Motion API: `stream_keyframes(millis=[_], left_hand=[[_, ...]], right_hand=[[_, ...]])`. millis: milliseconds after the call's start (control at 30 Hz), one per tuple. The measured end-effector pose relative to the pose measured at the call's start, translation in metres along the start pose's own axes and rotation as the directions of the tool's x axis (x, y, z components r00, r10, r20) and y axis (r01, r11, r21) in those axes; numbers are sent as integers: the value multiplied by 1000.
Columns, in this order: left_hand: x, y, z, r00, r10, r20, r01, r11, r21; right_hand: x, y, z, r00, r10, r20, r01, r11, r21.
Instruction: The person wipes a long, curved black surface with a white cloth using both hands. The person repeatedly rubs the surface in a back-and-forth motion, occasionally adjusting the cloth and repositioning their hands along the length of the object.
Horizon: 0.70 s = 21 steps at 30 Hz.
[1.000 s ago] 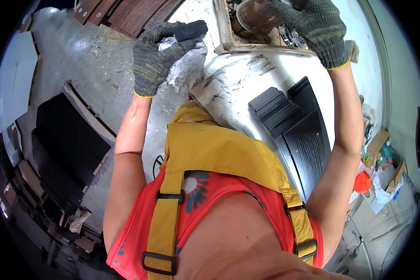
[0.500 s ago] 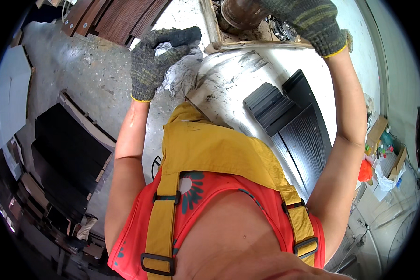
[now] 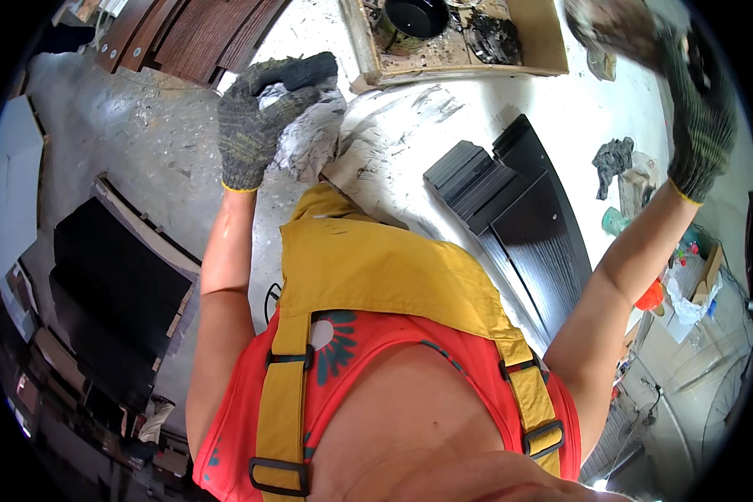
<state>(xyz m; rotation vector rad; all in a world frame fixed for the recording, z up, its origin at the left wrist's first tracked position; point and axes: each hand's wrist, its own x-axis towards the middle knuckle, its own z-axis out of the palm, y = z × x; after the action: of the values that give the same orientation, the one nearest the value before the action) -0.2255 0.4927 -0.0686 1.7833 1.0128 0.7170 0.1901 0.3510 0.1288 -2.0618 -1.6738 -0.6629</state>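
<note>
Within left fingers (image 3: 297, 75): crumpled cloth (image 3: 308, 138) | against right fingers (image 3: 677, 75): brown container (image 3: 615, 29)

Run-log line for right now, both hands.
left hand: holds white rag | right hand: holds brown container, blurred | can: in tray

Bright light bleaches the white tabletop (image 3: 576, 125) and glints off black boards (image 3: 545, 259). Motion blurs the brown container (image 3: 615, 32) near the surface's right edge; fisheye margins bend into black.

Left hand (image 3: 253, 125) grips crumpled rag (image 3: 311, 138); right hand (image 3: 701, 113) holds brown container (image 3: 615, 30) (blurred).
</note>
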Motion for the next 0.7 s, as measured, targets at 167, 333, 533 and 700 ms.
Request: stream_keyframes(millis=[167, 333, 533, 700], left_hand=[[-2, -28, 4, 999, -44, 25, 46, 993, -105], [-2, -11, 13, 999, -34, 30, 38, 989, -145], [-1, -2, 15, 998, -48, 41, 51, 995, -83], [-6, -4, 27, 992, -105, 70, 113, 987, -113]], right_hand=[[-102, 111, 8, 875, 430, 223, -440, 898, -8], [-178, 106, 78, 774, 529, 349, -468, 848, -249], [-133, 72, 86, 924, 111, 365, -21, 970, -244], [-84, 20, 147, 780, -49, 624, 84, 996, -26]])
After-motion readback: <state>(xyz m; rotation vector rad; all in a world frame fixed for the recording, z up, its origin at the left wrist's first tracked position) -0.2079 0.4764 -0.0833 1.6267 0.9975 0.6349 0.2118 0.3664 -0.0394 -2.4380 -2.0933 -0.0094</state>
